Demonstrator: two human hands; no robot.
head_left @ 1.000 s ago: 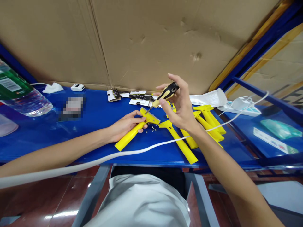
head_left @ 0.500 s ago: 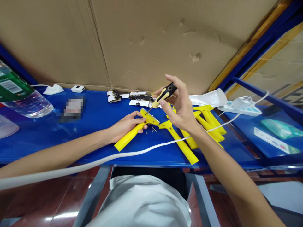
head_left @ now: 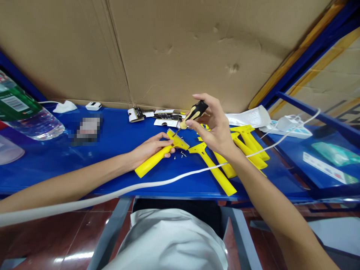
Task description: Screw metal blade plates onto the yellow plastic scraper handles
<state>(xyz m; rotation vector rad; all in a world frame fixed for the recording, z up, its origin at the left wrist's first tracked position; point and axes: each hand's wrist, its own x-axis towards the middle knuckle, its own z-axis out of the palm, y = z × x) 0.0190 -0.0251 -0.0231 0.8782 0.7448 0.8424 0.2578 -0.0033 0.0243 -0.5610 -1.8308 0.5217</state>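
Yellow scraper (head_left: 152, 162) lies in the grip of the left hand (head_left: 153, 149), with the thumb on its upper side and the fingers wrapped under it, near the middle of the blue table (head_left: 112, 138). Its handle slants toward the near left, and its wide head points to the far right. The right hand (head_left: 216, 127) holds a black and cream screwdriver (head_left: 194, 114) by the handle, thumb pressed to the side and one finger raised above the butt. The screwdriver slopes down to the left with its tip at the scraper's head; whether it sits in a screw is too small to tell. Several small screws (head_left: 182, 153) are scattered on the tabletop, just on the near side of that head. Right of them a second yellow scraper (head_left: 213, 168) lies flat, handle toward the near right, and a group of more yellow scrapers (head_left: 253, 144) lies farther right, partly behind the right hand and forearm. Small black-and-white cartons (head_left: 165, 118) lie along the far edge, before a cardboard panel (head_left: 180, 56). A white cable (head_left: 174, 180) passes across the near side, in front of both forearms in this view. At the far left is a green-labelled bottle (head_left: 19, 105); at the far right, a white power strip (head_left: 298, 131).
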